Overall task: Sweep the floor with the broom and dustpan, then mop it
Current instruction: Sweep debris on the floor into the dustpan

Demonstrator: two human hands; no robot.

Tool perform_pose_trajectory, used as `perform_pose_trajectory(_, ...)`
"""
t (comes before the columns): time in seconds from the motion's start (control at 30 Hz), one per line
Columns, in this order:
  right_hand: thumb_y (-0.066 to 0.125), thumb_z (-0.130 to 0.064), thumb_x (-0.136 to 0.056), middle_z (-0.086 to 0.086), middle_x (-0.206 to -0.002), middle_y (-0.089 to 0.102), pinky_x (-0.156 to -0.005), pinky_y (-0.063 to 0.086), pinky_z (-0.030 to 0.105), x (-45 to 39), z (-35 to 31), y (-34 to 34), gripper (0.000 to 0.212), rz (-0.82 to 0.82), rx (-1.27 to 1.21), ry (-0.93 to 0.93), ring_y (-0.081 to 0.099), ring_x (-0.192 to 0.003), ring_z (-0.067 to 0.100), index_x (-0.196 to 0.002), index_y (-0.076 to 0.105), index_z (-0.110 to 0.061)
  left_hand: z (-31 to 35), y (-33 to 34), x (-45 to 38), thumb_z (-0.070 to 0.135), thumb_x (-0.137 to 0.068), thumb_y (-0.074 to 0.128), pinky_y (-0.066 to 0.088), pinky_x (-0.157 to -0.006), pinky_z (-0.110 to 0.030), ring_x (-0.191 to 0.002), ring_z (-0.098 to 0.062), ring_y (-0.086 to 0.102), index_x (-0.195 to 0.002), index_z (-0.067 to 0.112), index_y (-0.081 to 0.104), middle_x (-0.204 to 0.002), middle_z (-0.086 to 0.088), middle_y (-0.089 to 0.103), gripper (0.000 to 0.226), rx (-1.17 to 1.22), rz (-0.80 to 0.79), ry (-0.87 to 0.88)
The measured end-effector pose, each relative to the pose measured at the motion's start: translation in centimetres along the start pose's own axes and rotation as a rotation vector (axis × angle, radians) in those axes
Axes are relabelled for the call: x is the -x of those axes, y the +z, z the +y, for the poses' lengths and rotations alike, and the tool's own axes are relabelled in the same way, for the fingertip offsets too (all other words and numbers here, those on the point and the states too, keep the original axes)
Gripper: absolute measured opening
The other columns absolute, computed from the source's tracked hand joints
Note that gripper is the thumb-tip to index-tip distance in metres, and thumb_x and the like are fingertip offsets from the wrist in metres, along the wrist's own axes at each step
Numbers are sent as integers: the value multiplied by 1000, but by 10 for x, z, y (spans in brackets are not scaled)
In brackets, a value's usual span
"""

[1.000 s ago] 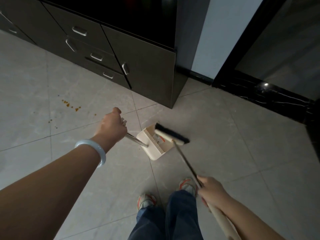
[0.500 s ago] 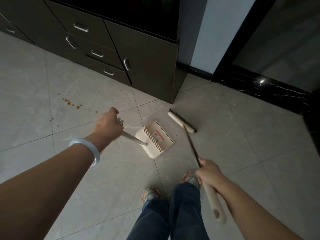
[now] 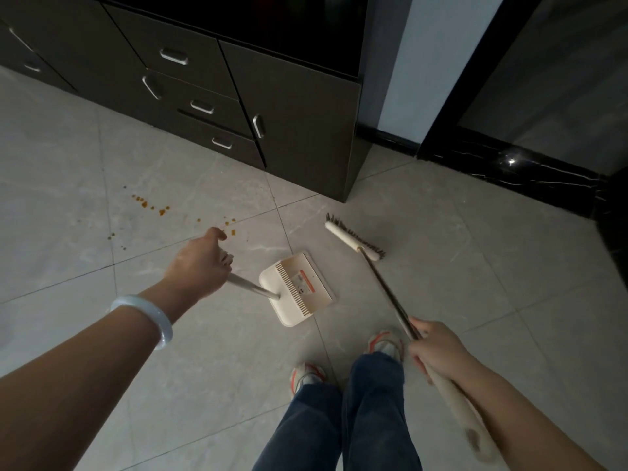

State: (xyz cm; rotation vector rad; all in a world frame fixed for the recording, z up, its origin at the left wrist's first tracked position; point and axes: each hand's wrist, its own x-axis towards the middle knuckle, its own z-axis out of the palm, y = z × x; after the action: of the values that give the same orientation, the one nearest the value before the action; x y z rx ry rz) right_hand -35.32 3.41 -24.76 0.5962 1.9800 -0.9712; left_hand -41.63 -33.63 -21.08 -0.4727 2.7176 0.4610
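A dark cabinet (image 3: 292, 107) stands along the far edge of the tiled floor (image 3: 458, 266). The right hand (image 3: 438, 348) grips the broom (image 3: 355, 237), its head down near the cabinet's corner. The left hand (image 3: 200, 263) holds the dustpan (image 3: 297, 288), resting just beside it. Orange crumbs (image 3: 153, 205) lie toward the left.

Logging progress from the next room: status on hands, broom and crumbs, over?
Left hand grips dustpan handle; right hand grips broom. Orange crumbs unswept, left of dustpan. Nothing between.
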Motion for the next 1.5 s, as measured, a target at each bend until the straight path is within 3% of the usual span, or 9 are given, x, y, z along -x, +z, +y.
perform_pose_trajectory(0.13,46,6,-76,9,-52,55,-38,50,30,-17,2,64,60,-75,3,42,50,-31,14,-132,55,-12,-12,5,7,18,-87,64,42,-72,-31,-96,-32,61,-129,14,46,-102,-11,67,46,-14,8,-1)
perform_pose_trajectory(0.3,49,9,-80,13,-51,49,-35,36,21,27,23,79,74,-238,-169,56,43,-35,16,-147,35,-19,-26,4,15,16,-87,65,39,-73,-31,-96,-33,60,-130,11,47,-98,-10,67,47,10,18,19)
perform_pose_trajectory(0.43,51,9,-79,11,-53,55,-35,38,23,58,33,53,73,-142,-179,9,46,-36,14,-143,41,-25,-37,6,25,16,-87,64,40,-71,-31,-81,-25,55,-128,11,47,-83,-3,64,44,7,8,77)
perform_pose_trajectory(0.67,46,10,-76,13,-57,60,-37,42,22,27,18,75,70,10,-90,47,51,-35,14,-142,43,-13,-62,11,42,16,-84,66,44,-74,-30,-93,-29,64,-125,16,47,-93,1,72,45,-6,-54,160)
perform_pose_trajectory(0.93,52,12,-78,14,-45,48,-34,35,20,75,43,84,62,-249,-265,39,42,-32,17,-134,54,-15,-69,20,54,20,-85,64,50,-78,-36,-95,-32,65,-127,20,43,-100,-4,72,47,-16,-29,150)
perform_pose_trajectory(1.17,55,10,-69,7,-41,54,-35,41,22,30,13,39,61,-28,56,-46,46,-29,17,-125,61,-13,-107,27,99,13,-82,67,49,-78,-36,-95,-32,65,-123,15,49,-93,-2,74,45,65,35,30)
perform_pose_trajectory(1.27,55,9,-68,5,-40,57,-37,42,21,-9,5,53,77,16,109,-55,49,-28,16,-142,45,-13,-109,34,112,14,-83,67,48,-78,-36,-96,-34,64,-124,15,49,-96,-6,72,45,60,61,-11)
perform_pose_trajectory(1.4,48,9,-80,15,-77,62,-34,40,18,8,24,115,65,-103,71,-41,54,-37,15,-142,44,-12,-100,37,112,14,-83,66,49,-78,-38,-93,-35,63,-125,14,48,-89,-7,70,46,61,85,-26)
perform_pose_trajectory(1.5,49,9,-79,12,-62,59,-36,41,21,52,46,140,65,-237,78,-27,49,-32,12,-140,47,-15,-102,37,118,13,-83,66,46,-78,-36,-94,-34,63,-125,11,48,-88,-8,70,47,53,83,-32)
